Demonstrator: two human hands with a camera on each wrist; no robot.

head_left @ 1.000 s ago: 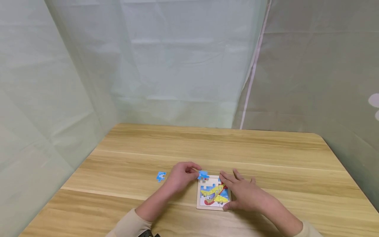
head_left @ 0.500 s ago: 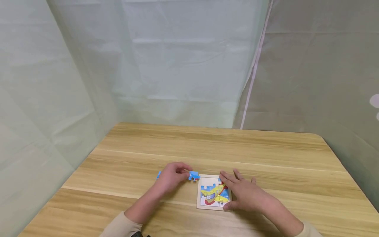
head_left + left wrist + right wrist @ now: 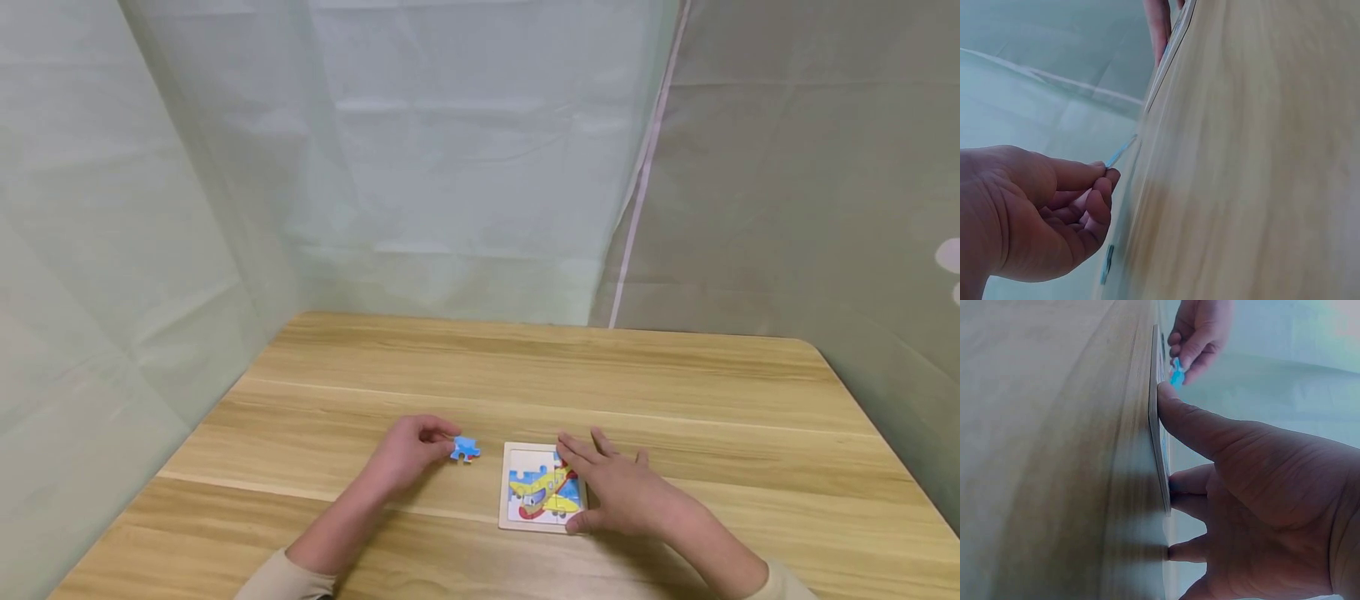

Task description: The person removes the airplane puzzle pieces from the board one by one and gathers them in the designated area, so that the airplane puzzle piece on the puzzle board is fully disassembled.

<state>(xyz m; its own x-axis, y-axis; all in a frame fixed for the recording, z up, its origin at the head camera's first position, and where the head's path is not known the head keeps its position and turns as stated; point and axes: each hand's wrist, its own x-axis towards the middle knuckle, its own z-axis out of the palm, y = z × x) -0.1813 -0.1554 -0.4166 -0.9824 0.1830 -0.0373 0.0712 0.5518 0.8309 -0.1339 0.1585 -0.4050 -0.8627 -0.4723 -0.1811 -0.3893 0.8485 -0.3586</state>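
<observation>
My left hand [image 3: 408, 450] pinches a blue jigsaw piece [image 3: 465, 449] between thumb and fingertips, left of the puzzle tray and close over the table. A touch of red shows at the piece's lower edge. The small square tray [image 3: 503, 492] has a light wooden rim and holds joined pieces picturing a yellow airplane [image 3: 536, 496]; its upper left part is bare. With fingers spread, my right hand [image 3: 618, 492] rests on the tray's right side, thumb at the near edge, covering part of the picture. In the right wrist view the thumb [image 3: 1188, 422] presses on the rim.
Another loose jigsaw piece [image 3: 1107, 264] lies on the table beyond the left hand in the left wrist view; the hand hides it in the head view. The wood-grain table [image 3: 600, 375] ends at pale hanging sheets [image 3: 465, 167] behind and at the sides.
My left hand has moved left, carrying the blue jigsaw piece from over the tray's upper left corner to beside it. It now covers the other loose piece. The right hand stays in place.
</observation>
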